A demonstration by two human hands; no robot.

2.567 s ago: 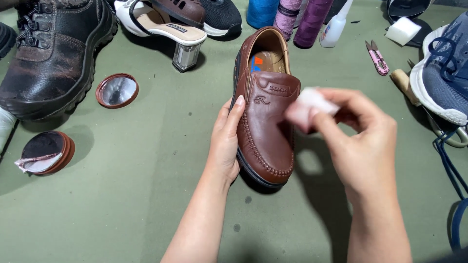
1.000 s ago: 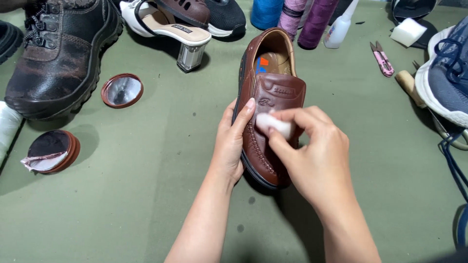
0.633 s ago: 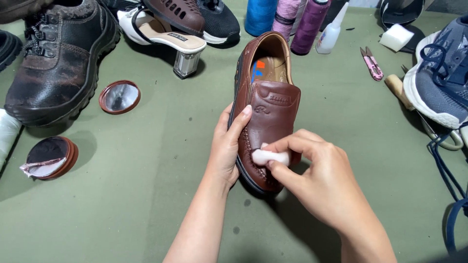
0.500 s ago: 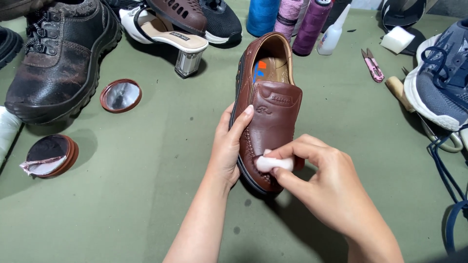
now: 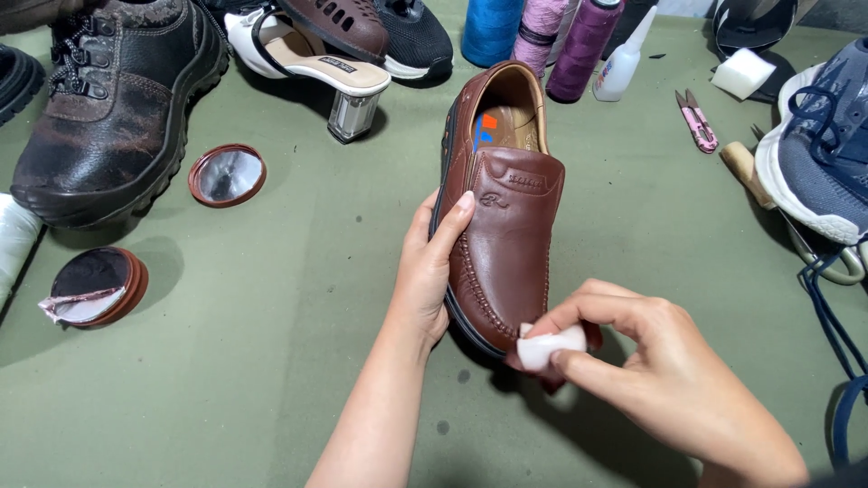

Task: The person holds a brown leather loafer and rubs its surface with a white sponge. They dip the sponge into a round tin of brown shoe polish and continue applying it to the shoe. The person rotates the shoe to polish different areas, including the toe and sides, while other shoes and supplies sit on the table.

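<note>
The brown loafer lies flat on the green counter, toe toward the person. The left hand presses against the shoe's outer side, fingers laid along the stitched edge and thumb on the upper, steadying it more than clasping it. The right hand has its grip closed on a small white sponge, pinched between thumb and fingertips and touching the very tip of the toe.

The step in hand looks like rubbing or wiping the leather, with the work now at the toe cap. A next move would probably call for keeping the shoe braced so it does not slide, and for light, even pressure as the sponge travels round the curve of the toe or back up the vamp.

Well apart on the left lie an open tin of polish and its lid, beside a black boot. Behind the loafer stand thread spools; a blue sneaker sits at the right edge
</note>
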